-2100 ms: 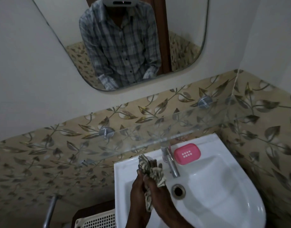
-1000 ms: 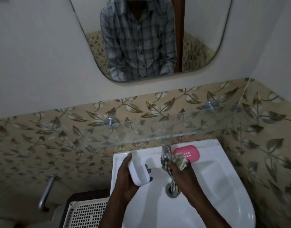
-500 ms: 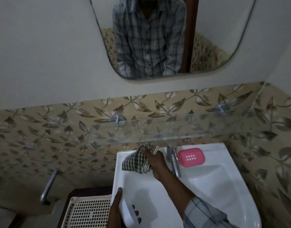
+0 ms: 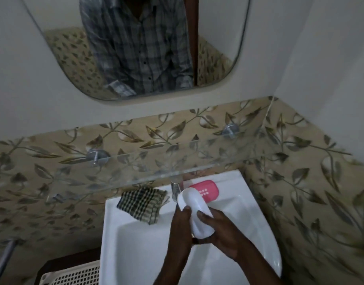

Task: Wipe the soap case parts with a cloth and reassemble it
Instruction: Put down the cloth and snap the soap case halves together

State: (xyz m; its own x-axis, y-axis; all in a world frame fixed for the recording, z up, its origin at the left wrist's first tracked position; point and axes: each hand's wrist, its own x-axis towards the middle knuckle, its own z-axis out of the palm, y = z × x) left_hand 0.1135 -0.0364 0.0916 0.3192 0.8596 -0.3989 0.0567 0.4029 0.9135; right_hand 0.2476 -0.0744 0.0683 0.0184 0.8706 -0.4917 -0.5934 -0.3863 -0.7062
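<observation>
Both hands hold the white soap case part (image 4: 195, 210) over the white sink (image 4: 135, 239). My left hand (image 4: 180, 233) grips its left side and my right hand (image 4: 220, 233) wraps its lower right end. The white part points toward the tap, its far end just short of the pink soap case part (image 4: 208, 189). That pink piece, with small holes in it, lies on the sink's back ledge right of the tap. The checked cloth (image 4: 142, 203) lies loose on the sink's back left corner, apart from both hands.
A chrome tap (image 4: 175, 190) rises at the back of the sink, partly behind the white part. A glass shelf (image 4: 135, 171) juts out above the sink's back ledge. A mirror (image 4: 135, 48) hangs above. A cream perforated basket (image 4: 74, 276) sits lower left, near a metal bar (image 4: 4, 258).
My right hand has let go of the cloth, which now lies on the sink's left corner. Both hands have come together on the white part, raised near the tap.
</observation>
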